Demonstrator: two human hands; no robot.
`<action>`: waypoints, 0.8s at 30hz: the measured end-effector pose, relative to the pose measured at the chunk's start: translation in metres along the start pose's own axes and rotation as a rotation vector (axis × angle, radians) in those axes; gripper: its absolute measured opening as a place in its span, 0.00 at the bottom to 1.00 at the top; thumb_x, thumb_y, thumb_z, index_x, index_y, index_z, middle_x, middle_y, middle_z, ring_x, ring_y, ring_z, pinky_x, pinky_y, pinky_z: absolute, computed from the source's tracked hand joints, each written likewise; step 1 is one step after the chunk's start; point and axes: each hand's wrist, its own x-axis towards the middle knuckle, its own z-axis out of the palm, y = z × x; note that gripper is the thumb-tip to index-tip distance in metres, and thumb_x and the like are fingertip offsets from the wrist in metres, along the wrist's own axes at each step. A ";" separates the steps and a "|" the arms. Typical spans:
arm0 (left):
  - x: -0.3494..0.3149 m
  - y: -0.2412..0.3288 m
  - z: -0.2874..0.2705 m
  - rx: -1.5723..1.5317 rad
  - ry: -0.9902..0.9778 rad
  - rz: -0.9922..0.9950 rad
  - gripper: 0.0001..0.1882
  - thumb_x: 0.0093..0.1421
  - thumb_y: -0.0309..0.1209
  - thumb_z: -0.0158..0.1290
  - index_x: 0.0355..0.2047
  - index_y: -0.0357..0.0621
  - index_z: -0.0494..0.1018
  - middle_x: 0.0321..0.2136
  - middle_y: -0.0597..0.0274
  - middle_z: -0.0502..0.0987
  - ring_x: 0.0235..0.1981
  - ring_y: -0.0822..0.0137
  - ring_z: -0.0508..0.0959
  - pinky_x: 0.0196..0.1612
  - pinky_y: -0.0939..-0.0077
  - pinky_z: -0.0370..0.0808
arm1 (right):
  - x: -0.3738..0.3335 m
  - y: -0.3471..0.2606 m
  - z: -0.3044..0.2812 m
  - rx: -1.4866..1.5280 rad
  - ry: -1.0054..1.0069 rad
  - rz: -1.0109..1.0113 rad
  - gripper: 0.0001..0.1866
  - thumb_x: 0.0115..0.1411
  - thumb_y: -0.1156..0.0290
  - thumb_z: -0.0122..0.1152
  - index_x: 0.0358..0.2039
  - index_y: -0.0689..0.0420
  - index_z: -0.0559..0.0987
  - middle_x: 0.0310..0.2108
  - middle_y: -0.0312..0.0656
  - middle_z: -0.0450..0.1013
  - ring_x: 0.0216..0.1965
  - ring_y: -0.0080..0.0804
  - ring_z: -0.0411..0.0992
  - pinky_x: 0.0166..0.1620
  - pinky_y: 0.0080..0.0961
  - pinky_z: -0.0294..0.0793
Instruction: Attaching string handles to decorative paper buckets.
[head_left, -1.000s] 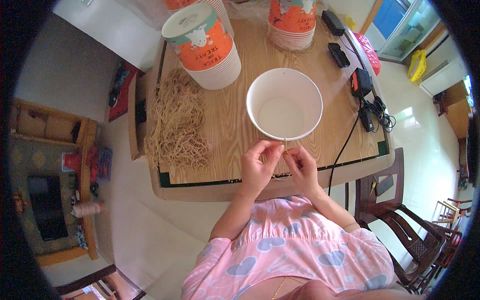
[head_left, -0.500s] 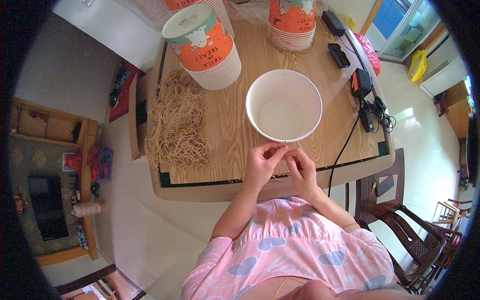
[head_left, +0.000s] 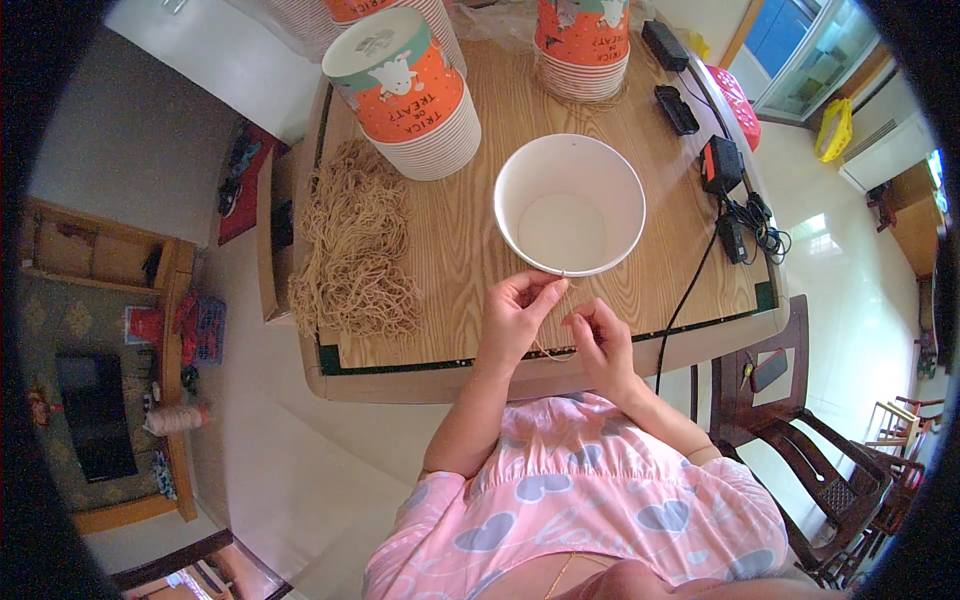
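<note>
A white paper bucket (head_left: 620, 215) stands upright on the table, its open mouth showing the bare inside. At the near rim my left hand (head_left: 520, 315) is closed, thumb and forefinger pinching a thin piece of twine (head_left: 543, 352) that touches the rim. The twine's slack loops down from there toward my right hand (head_left: 603, 345). My right hand is a little apart to the right, its fingers curled; whatever they hold is hidden. To the left lies a loose heap of tan twine pieces (head_left: 355, 250).
A stack of orange paper buckets (head_left: 415, 105) stands at the back left, upside down. Another stack (head_left: 583, 50) is at the back. Black power adapters (head_left: 722, 165) and cables line the table's right side. A dark wooden chair (head_left: 760, 385) is at the right.
My hands have separated: the left has moved up slightly against the bucket's rim, the right has drawn back a little. The bucket has shifted very slightly away.
</note>
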 end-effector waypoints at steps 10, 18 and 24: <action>-0.011 0.011 0.013 0.279 0.194 0.246 0.03 0.54 0.24 0.57 0.29 0.40 0.75 0.21 0.72 0.75 0.19 0.83 0.68 0.23 0.86 0.66 | 0.004 0.008 0.001 -0.024 -0.020 -0.020 0.03 0.59 0.76 0.52 0.29 0.62 0.71 0.18 0.33 0.65 0.19 0.15 0.59 0.22 0.16 0.60; -0.012 0.012 0.017 0.634 0.258 0.521 0.05 0.50 0.24 0.59 0.28 0.42 0.75 0.18 0.64 0.71 0.14 0.72 0.69 0.18 0.78 0.65 | 0.007 0.009 0.004 -0.036 -0.018 0.003 0.03 0.59 0.76 0.52 0.30 0.63 0.71 0.19 0.36 0.65 0.20 0.18 0.61 0.23 0.18 0.62; -0.009 0.005 0.020 0.679 0.283 0.534 0.05 0.50 0.25 0.59 0.28 0.43 0.75 0.17 0.64 0.69 0.14 0.71 0.69 0.18 0.75 0.65 | 0.014 0.006 -0.007 -0.289 0.056 -0.293 0.03 0.57 0.77 0.53 0.31 0.63 0.72 0.25 0.44 0.68 0.26 0.36 0.67 0.30 0.27 0.67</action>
